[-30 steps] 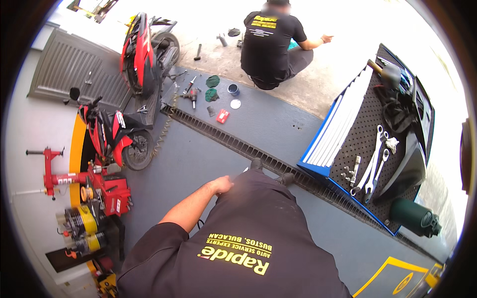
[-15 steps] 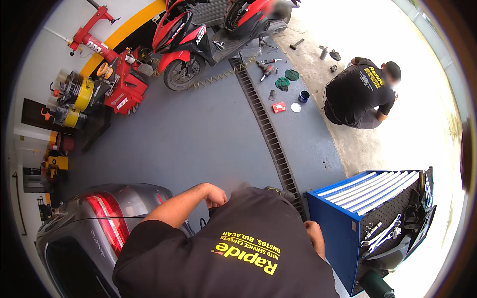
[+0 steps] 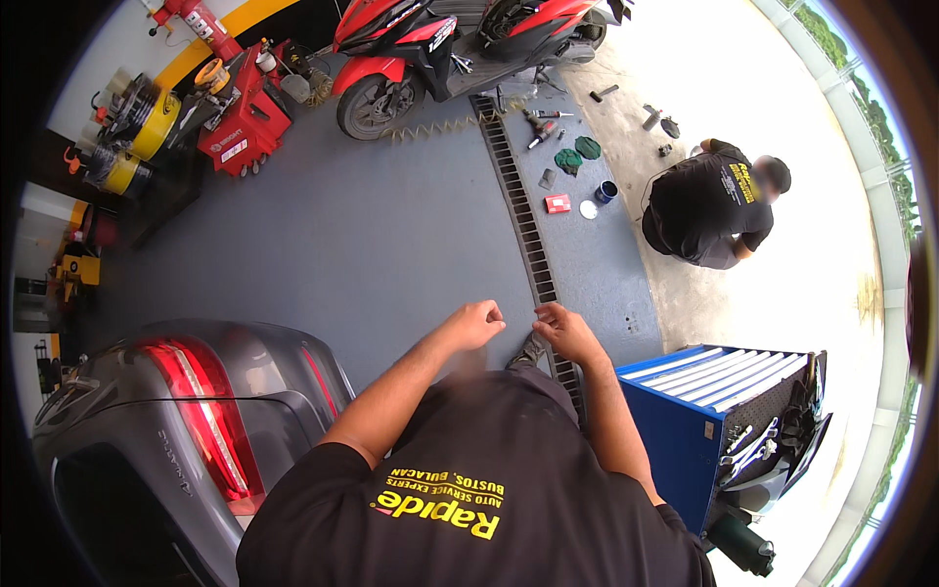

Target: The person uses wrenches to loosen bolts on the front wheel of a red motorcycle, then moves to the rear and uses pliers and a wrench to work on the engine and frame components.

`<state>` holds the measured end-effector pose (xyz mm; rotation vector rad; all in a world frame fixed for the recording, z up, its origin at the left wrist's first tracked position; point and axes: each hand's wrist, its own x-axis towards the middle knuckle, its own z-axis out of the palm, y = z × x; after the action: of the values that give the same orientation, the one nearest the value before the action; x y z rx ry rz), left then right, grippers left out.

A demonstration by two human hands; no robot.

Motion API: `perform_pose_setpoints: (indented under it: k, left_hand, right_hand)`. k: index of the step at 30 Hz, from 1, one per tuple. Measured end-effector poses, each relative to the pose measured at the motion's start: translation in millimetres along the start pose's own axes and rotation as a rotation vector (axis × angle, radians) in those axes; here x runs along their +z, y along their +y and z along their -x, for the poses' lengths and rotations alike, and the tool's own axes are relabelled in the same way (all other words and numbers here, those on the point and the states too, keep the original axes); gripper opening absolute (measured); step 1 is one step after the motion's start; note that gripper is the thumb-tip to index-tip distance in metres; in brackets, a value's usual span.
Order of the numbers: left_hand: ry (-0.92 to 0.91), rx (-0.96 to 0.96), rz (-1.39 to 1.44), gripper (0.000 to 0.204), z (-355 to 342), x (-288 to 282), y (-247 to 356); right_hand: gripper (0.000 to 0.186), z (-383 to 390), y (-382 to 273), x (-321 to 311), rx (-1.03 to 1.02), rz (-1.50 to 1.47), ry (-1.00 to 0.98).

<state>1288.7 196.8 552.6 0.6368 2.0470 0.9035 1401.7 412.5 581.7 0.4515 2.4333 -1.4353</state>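
My left hand (image 3: 476, 325) is raised in front of my body, its fingers loosely bent and the thumb a little apart from them. Facing it, a short gap away, is my right hand (image 3: 569, 335), curved in the same way with a small space between thumb and fingertips. I see nothing in either hand, and they do not touch each other. Below them is my black shirt (image 3: 469, 440) with yellow print. A shoe (image 3: 529, 350) shows just beneath my right hand, beside the floor drain grate (image 3: 528, 240).
A grey car (image 3: 284, 357) stands at left, a blue tool cabinet (image 3: 670, 440) with wrenches at right. Ahead are a red scooter (image 3: 391, 78), a red box (image 3: 557, 203), green rags (image 3: 568, 161) and an impact wrench (image 3: 540, 135). A co-worker in black (image 3: 699, 210) crouches at far right.
Both my hands have come up from my sides and drawn together in front of me. My view has shifted slightly. The co-worker still crouches in the same place.
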Motion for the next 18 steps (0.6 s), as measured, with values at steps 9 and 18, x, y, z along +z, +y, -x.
perform_pose_setpoints:
  k: [9, 18]
  left_hand:
    - [-0.465, -0.465, -0.217, 0.065, 65, 12, -122]
    - [-0.501, -0.32, -0.058, 0.043, -28, -28, -63]
  right_hand:
    - [0.02, 123, 267, 59, 1.144, -0.524, 0.145]
    - [0.03, 141, 425, 18, 0.826, 0.084, -0.049]
